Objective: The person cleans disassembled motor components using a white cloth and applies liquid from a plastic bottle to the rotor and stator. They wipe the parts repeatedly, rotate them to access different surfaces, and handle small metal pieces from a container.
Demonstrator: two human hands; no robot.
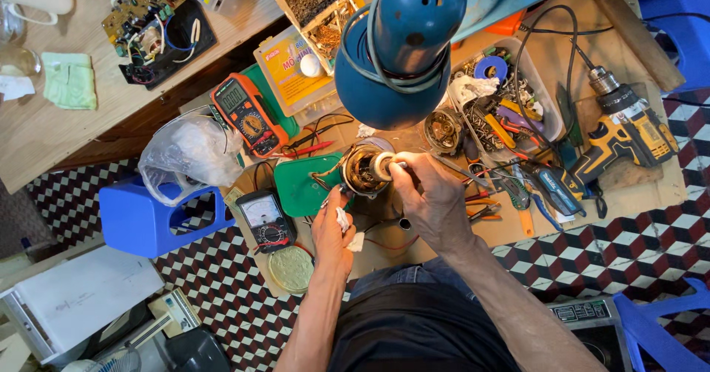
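A small electric motor [362,171] with copper windings stands on a low work board, partly over a green plastic piece [299,187]. My right hand [429,198] is closed on a thin tool whose tip meets a white ring [383,165] on the motor's right side. My left hand [331,228] rests at the motor's lower left, fingers pinching a thin wire or lead, with a bit of white material by the thumb. A blue lamp shade [396,54] hangs above and hides part of the bench behind the motor.
An orange multimeter [244,113] and a black analog meter [266,220] lie left. A clear tray of small tools and parts [503,98], pliers and a yellow cordless drill [629,132] lie right. A blue plastic stool [151,220] and clear bag [188,150] sit left.
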